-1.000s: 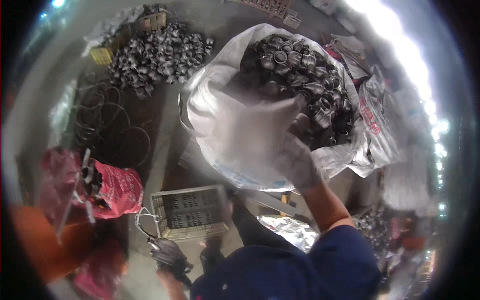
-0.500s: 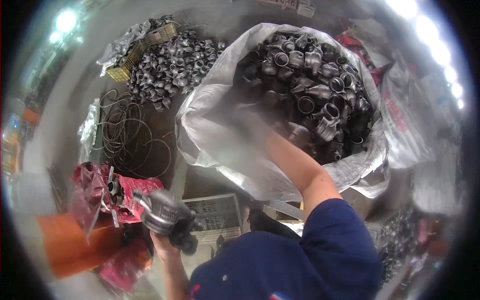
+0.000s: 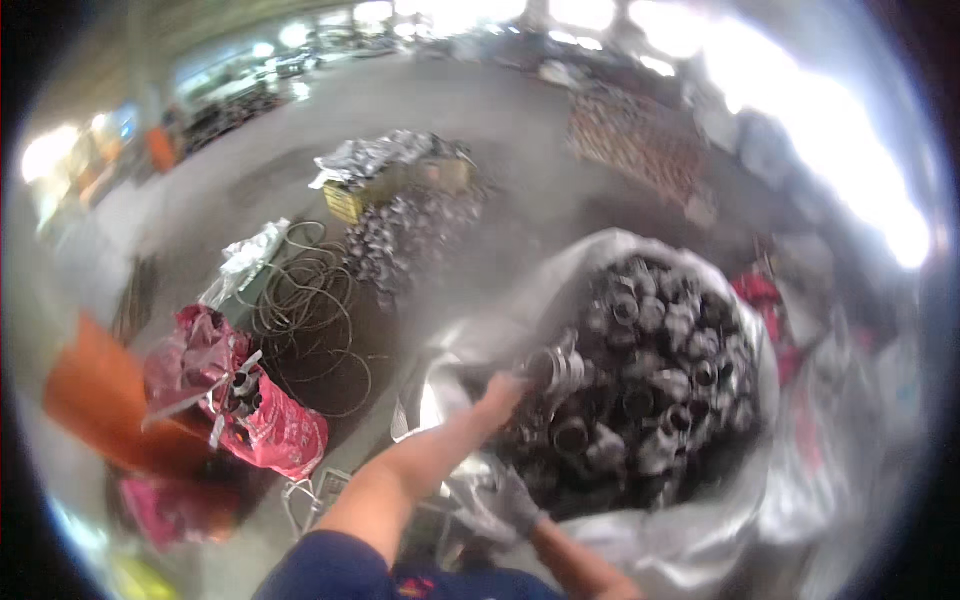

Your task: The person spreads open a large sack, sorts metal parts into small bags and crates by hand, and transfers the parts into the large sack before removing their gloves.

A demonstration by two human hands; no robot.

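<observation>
Nearest the camera, a dark blue sleeve (image 3: 330,570) fills the lower edge. From it the left forearm runs up and to the right, and the left hand (image 3: 503,392) reaches over the near rim of a big white sack (image 3: 700,540). Its fingers are closed on a silvery metal pipe fitting (image 3: 560,368), which it holds just above the heap inside the sack. The right hand (image 3: 510,500) (in a grey work glove) sits lower, gripping the sack's crumpled near edge; its fingers look curled into the plastic, though blur hides the detail.

The sack is packed with dark, round pipe fittings (image 3: 660,400), open ends facing up.

To the left on the concrete floor lies a pink bag (image 3: 270,425) with metal pieces sticking out, touching an orange shape (image 3: 95,395) beside it. Just beyond the bag is a loose coil of wire (image 3: 310,310).

Farther off, a second pile of grey fittings (image 3: 410,235) lies on the floor, with a yellow crate (image 3: 350,203) and crumpled silvery wrapping (image 3: 375,155) behind it. The far workshop is blurred and glaring
</observation>
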